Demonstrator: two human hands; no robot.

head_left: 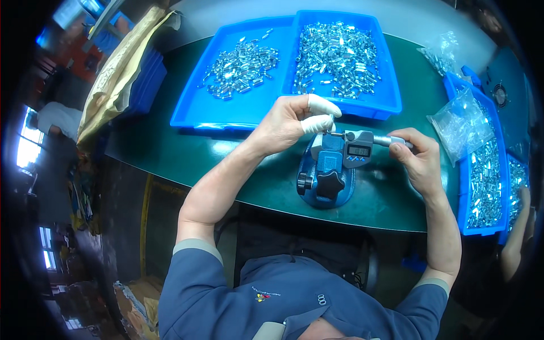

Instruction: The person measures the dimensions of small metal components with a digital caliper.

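Note:
White finger covers wrap the thumb and index finger of my left hand (286, 123). Those fingertips are pinched together beside the measuring jaws of a digital micrometer (359, 145), on what looks like a small shiny metal part (333, 121), mostly hidden. My right hand (420, 158) grips the micrometer's thimble at its right end, thumb and fingers closed round it. A blue stand (326, 195) with black knobs clamps the micrometer on the green table. Just beyond my left hand sit two blue trays of small metal parts: the left tray (190, 107) and the fuller right tray (394, 93).
Along the right edge lies another blue tray (463, 198) of metal parts, with a clear plastic bag (462, 124) over its far end. A co-worker's arm (517, 238) reaches in at far right. Brown paper (113, 79) covers blue bins at left.

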